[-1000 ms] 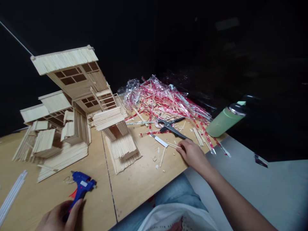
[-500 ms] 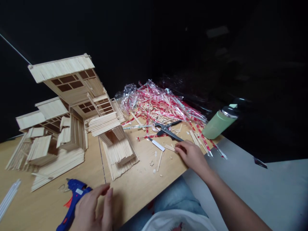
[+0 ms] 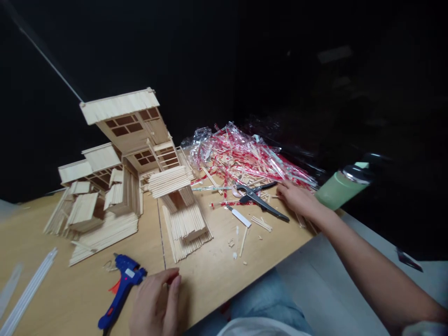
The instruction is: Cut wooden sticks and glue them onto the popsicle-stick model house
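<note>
My right hand (image 3: 296, 198) reaches into the right edge of a heap of wooden sticks and red-printed wrappers (image 3: 245, 154); its fingertips are at the sticks, and whether they grip one is too small to tell. Black scissors (image 3: 262, 201) lie just left of it, beside a white craft knife (image 3: 239, 216) and a few short sticks (image 3: 262, 223). My left hand (image 3: 157, 301) rests near the table's front edge, thumb and forefinger apart, holding nothing. Next to it lies a blue glue gun (image 3: 122, 289). A stick-built model house (image 3: 122, 135) stands at the left.
A green bottle (image 3: 341, 189) stands tilted in view beyond my right wrist. White glue sticks (image 3: 31, 289) lie at the left of the table (image 3: 210, 298). Small stick scraps are scattered before the knife. A smaller stick structure (image 3: 184, 210) stands mid-table.
My right hand has moved from the short sticks by the scissors handles to the heap's right edge. The view has shifted, so the table's things appear farther right. My left hand remains beside the glue gun.
</note>
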Motion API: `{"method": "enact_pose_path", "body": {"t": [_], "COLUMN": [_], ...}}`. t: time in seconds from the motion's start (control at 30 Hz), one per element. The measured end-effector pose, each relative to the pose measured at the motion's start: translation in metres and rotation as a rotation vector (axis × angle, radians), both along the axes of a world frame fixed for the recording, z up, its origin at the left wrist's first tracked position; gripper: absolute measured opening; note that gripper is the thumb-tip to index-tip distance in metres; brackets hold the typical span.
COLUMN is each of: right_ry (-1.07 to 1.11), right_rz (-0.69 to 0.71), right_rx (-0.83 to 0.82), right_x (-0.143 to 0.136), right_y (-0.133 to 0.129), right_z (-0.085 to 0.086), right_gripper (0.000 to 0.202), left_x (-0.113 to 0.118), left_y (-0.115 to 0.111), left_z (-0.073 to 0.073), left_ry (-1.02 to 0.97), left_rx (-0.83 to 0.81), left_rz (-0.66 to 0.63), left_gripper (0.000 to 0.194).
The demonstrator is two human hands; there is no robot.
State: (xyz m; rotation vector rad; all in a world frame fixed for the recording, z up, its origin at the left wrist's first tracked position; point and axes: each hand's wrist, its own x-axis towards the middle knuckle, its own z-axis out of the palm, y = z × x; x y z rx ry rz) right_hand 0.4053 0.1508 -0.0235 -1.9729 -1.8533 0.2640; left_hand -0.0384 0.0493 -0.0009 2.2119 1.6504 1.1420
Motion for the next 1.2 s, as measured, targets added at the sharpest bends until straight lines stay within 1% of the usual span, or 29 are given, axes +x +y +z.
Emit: {"method": "enact_pose_path", "body": {"t": [0.1,0.17,0.23,0.27,0.33,0.4,0.47,0.57,0.67,0.73,0.77,0.8,0.87,0.9,0.93,0.97,1.0,1.03,1.07,1.13,1.2], "right_ry": [0.078,0.294,0.788,0.988,1.210,1.302,1.339,1.351,1.282,1.155,1.045,0.902,0.537,0.349,0.183,0.039,-0.094,-0.193,-0.254,-0.333,-0.387], "right_rz": [0.016,0.065,0.100,0.100,0.153,0.220,0.252,0.240,0.254,0.303,0.324,0.323,0.259,0.179,0.136,0.119,0.080,0.056,0.059,0.126,0.208], "right_rx": [0.037,0.028,-0.056,-0.100,-0.161,-0.221,-0.260,-0.265,-0.309,-0.362,-0.360,-0.321,-0.148,-0.025,0.051,0.077,0.048,-0.031,-0.124,-0.224,-0.236], "right_x": [-0.014,-0.037,-0.069,-0.086,-0.120,-0.148,-0.168,-0.185,-0.193,-0.191,-0.186,-0.178,-0.151,-0.133,-0.113,-0.093,-0.073,-0.055,-0.040,-0.021,-0.014], "right_y": [-0.009,-0.019,-0.029,-0.035,-0.045,-0.053,-0.058,-0.064,-0.072,-0.074,-0.074,-0.071,-0.058,-0.050,-0.040,-0.031,-0.022,-0.014,-0.008,0.001,0.005], "right_z": [0.014,0.028,0.042,0.049,0.059,0.063,0.060,0.047,0.032,0.024,0.021,0.019,0.013,0.010,0.007,0.003,0.000,-0.003,-0.006,-0.009,-0.008], "right_gripper": [0.014,0.018,0.028,0.035,0.040,0.040,0.041,0.041,0.035,0.030,0.025,0.021,0.019,0.022,0.030,0.047,0.066,0.083,0.094,0.101,0.095], "left_x": [0.008,0.022,0.043,0.055,0.080,0.101,0.114,0.118,0.110,0.103,0.099,0.095,0.089,0.086,0.083,0.081,0.079,0.078,0.078,0.078,0.079], "left_y": [-0.001,0.001,0.006,0.009,0.017,0.026,0.034,0.039,0.038,0.035,0.034,0.032,0.030,0.029,0.029,0.029,0.029,0.029,0.030,0.033,0.035], "left_z": [0.002,0.006,0.012,0.016,0.022,0.027,0.027,0.017,0.002,-0.006,-0.009,-0.010,-0.011,-0.011,-0.011,-0.010,-0.010,-0.009,-0.008,-0.006,-0.003], "left_ry": [-0.131,-0.268,-0.431,-0.499,-0.641,-0.740,-0.814,-0.905,-0.926,-0.916,-0.910,-0.904,-0.893,-0.885,-0.872,-0.856,-0.839,-0.823,-0.807,-0.775,-0.745], "left_rx": [-0.103,-0.206,-0.315,-0.366,-0.433,-0.451,-0.458,-0.477,-0.539,-0.559,-0.559,-0.557,-0.573,-0.592,-0.618,-0.646,-0.674,-0.696,-0.707,-0.694,-0.648], "left_rz": [-0.034,-0.058,-0.091,-0.138,-0.221,-0.296,-0.343,-0.343,-0.322,-0.284,-0.252,-0.216,-0.158,-0.151,-0.159,-0.180,-0.203,-0.224,-0.236,-0.244,-0.250], "left_gripper": [0.010,0.015,0.019,0.020,0.023,0.027,0.024,0.022,0.025,0.028,0.029,0.030,0.033,0.033,0.033,0.033,0.032,0.031,0.031,0.030,0.029]}}
